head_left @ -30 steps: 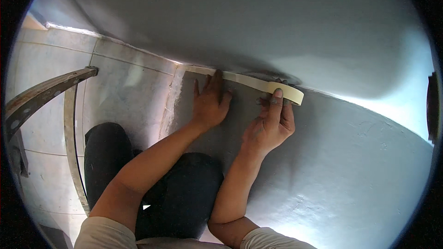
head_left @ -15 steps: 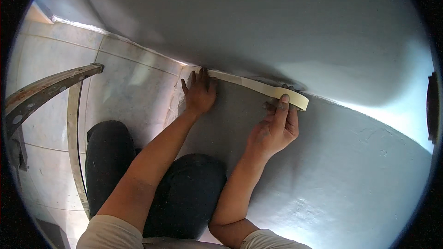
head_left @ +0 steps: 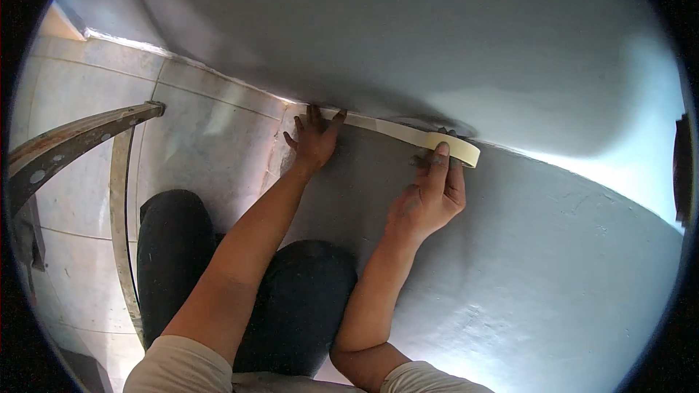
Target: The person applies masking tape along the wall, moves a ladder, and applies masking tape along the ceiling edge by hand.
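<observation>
1. The left hand (head_left: 313,144) reaches up to the seam where a smooth grey upper wall (head_left: 408,36) meets a flat grey lower surface (head_left: 524,247). Its fingers are spread well apart, with clear gaps between them, and close on nothing.
2. The tip of the left thumb and the nearest fingertip appear to rest at the left part of a narrow, flat strip of cream-coloured tape (head_left: 393,129); the other fingers fan out toward the left. How firmly they press, I cannot tell.
3. The right hand (head_left: 426,200) is clamped on a round, pale-yellow roll of tape (head_left: 464,151). The thumb lies flat across the near side, while the other fingers go behind and under the roll, partly hidden by it.
4. The roll is held just below the seam, to the right of the left hand. The strip runs leftward from it, along the seam, to the left hand, so it spans the space between the two hands.
5. Left of the grey lower surface are large pale marbled tiles (head_left: 207,138), with a worn brown-and-grey curved frame (head_left: 80,135) standing at the far left.
6. Below the hands are the person's knees in dark trousers (head_left: 309,291), between the two bare forearms.
</observation>
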`<state>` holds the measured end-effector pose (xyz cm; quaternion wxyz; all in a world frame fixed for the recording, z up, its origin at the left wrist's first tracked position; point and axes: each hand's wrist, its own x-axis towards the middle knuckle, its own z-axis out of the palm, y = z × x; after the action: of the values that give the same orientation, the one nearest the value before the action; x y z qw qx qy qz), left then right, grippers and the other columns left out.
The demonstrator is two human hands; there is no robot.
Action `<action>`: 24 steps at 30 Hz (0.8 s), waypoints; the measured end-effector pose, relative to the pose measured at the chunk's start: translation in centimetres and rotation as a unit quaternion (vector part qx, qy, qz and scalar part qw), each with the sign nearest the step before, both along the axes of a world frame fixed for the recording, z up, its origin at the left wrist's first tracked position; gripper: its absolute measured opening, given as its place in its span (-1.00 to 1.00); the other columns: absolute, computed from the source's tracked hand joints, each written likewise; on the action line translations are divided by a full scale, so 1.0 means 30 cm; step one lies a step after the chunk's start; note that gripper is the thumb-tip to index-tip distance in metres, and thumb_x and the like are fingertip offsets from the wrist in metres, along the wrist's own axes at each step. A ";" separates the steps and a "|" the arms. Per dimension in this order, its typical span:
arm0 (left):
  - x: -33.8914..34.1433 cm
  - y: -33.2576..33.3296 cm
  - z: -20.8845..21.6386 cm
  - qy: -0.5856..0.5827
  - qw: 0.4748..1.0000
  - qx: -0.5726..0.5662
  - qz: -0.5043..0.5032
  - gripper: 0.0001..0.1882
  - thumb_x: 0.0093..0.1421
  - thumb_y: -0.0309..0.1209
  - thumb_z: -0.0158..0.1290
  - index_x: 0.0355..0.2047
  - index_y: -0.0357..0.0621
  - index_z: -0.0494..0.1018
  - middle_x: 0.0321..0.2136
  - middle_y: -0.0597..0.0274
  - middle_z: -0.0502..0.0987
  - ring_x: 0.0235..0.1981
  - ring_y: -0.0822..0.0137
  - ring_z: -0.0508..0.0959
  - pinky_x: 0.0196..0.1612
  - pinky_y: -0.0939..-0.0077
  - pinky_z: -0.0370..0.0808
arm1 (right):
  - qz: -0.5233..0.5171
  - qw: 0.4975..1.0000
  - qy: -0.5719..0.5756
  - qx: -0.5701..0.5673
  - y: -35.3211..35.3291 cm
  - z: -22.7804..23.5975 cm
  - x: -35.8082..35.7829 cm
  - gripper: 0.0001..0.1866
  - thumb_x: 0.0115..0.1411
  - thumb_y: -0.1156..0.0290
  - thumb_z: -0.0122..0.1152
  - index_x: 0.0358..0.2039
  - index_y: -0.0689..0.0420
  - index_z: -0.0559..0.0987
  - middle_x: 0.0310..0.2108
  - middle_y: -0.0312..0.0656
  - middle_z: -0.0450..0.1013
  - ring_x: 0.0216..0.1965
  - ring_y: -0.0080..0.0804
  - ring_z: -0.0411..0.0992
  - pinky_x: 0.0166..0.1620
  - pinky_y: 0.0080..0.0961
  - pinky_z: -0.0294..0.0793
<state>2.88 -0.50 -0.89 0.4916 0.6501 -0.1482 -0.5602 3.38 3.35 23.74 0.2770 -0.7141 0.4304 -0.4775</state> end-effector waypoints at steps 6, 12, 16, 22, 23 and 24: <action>-0.069 0.013 0.076 -0.072 0.997 -0.031 -0.016 -0.01 0.47 0.25 -0.27 0.60 -0.29 -0.08 0.62 -0.08 -0.05 0.63 -0.27 -0.22 0.51 -0.50 -0.47 | 0.010 1.000 -0.010 0.024 0.013 -0.009 0.017 -0.84 0.43 0.42 0.34 -0.16 0.27 0.71 -0.28 -0.25 0.65 -0.29 -0.58 0.54 -0.22 -0.57 0.48; 0.017 0.070 0.383 -0.075 0.993 -0.081 -0.027 -0.15 0.46 -0.01 -0.20 0.55 -0.39 0.04 0.60 -0.13 0.02 0.62 -0.24 -0.10 0.52 -0.54 -0.36 | 0.007 1.000 0.010 0.014 -0.002 0.006 -0.007 -0.86 0.42 0.43 0.35 -0.20 0.25 0.72 -0.33 -0.28 0.64 -0.31 -0.60 0.54 -0.25 -0.58 0.48; 0.025 0.067 0.449 -0.115 0.986 -0.116 -0.024 -0.15 0.41 -0.08 -0.12 0.54 -0.42 0.06 0.57 -0.20 0.06 0.61 -0.16 0.01 0.50 -0.58 -0.25 | 0.007 1.000 0.000 0.023 -0.004 -0.008 -0.002 -0.85 0.42 0.44 0.35 -0.19 0.29 0.70 -0.30 -0.23 0.65 -0.28 -0.54 0.58 -0.21 -0.53 0.57; 0.068 0.071 0.566 -0.094 0.987 -0.122 -0.048 -0.14 0.38 -0.11 -0.05 0.52 -0.48 0.07 0.56 -0.26 0.08 0.60 -0.13 0.05 0.48 -0.61 -0.16 | 0.007 1.000 0.012 0.013 -0.015 -0.006 -0.016 -0.83 0.44 0.45 0.32 -0.15 0.34 0.68 -0.27 -0.16 0.65 -0.28 -0.47 0.61 -0.20 -0.48 0.64; 0.068 0.072 0.580 -0.092 0.986 -0.131 -0.048 -0.13 0.37 -0.11 -0.05 0.51 -0.50 0.07 0.56 -0.26 0.09 0.60 -0.14 0.05 0.48 -0.61 -0.16 | -0.002 1.000 0.027 0.016 -0.018 -0.002 -0.021 -0.83 0.44 0.46 0.31 -0.15 0.34 0.67 -0.27 -0.15 0.65 -0.29 -0.46 0.61 -0.20 -0.48 0.65; 0.070 0.074 0.579 -0.095 0.986 -0.131 -0.048 -0.13 0.37 -0.11 -0.05 0.51 -0.50 0.07 0.56 -0.26 0.09 0.60 -0.14 0.05 0.48 -0.61 -0.16 | -0.002 1.000 0.024 0.016 -0.021 -0.006 -0.023 -0.83 0.44 0.46 0.31 -0.15 0.34 0.67 -0.27 -0.15 0.65 -0.29 -0.46 0.61 -0.20 -0.48 0.65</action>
<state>4.96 1.73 16.46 0.5284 0.6225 -0.2973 -0.4949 2.68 2.73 23.57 0.2773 -0.7200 0.4458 -0.4537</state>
